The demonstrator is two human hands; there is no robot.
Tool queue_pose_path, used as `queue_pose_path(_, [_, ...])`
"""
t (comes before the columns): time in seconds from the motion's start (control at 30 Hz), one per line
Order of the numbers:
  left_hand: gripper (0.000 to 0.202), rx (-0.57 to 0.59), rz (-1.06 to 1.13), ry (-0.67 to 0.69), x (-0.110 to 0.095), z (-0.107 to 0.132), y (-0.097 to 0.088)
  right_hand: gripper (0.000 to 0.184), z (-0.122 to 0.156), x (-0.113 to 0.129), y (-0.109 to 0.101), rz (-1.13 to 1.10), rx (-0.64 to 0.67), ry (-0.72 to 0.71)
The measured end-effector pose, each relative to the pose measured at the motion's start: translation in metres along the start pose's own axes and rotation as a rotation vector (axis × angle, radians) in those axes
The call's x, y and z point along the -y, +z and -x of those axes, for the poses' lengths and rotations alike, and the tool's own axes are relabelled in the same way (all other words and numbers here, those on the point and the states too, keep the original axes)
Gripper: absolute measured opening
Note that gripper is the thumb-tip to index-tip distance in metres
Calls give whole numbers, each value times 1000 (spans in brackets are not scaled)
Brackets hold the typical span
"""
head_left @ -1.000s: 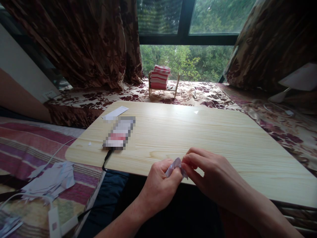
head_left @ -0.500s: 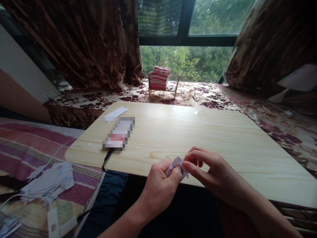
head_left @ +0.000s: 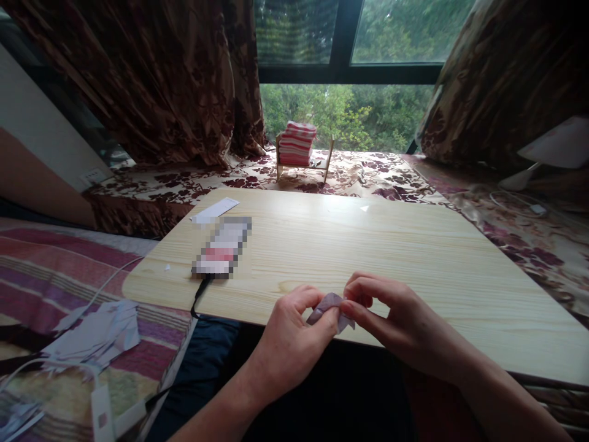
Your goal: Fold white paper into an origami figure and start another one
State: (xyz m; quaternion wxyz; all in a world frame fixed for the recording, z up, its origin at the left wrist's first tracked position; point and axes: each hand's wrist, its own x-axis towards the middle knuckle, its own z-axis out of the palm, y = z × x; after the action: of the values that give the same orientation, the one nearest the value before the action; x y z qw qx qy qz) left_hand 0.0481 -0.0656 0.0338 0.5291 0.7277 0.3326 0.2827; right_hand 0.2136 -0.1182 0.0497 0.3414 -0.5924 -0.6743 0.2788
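A small folded piece of paper, pale lilac-white with pointed corners, is held over the near edge of the wooden table. My left hand is closed on it, thumb on top and fingers curled behind. From the other side, my right hand pinches the paper's right edge between thumb and index finger, its other fingers curled. My fingers cover part of the paper, so the full folded shape cannot be made out.
A blurred phone-like device with a black cable lies at the table's left, beside a white paper strip. Paper scraps and a white power strip rest on the striped bedding. Beyond, a small stand holds folded red-and-white cloths.
My right thumb and index finger have closed onto the paper's edge. The paper has tilted slightly, and my left hand has shifted a little.
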Motion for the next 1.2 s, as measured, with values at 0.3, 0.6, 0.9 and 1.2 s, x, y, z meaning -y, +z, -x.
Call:
queue_pose_path(0.3, [19,-20,85,6,-1,-3,5,25,1,5,2,-109,-3,-5])
queue_pose_path(0.6, [21,-256,478,-211,9,-7,17,31,5,-12,13,-90,-266,94])
queue_pose_path(0.9, [21,-80,436,-177,0,-9,9,25,6,-2,14,-78,-254,34])
queue_pose_path(1.2, [24,-93,259,-4,0,-54,-2,26,-38,-17,-7,-210,-294,-29])
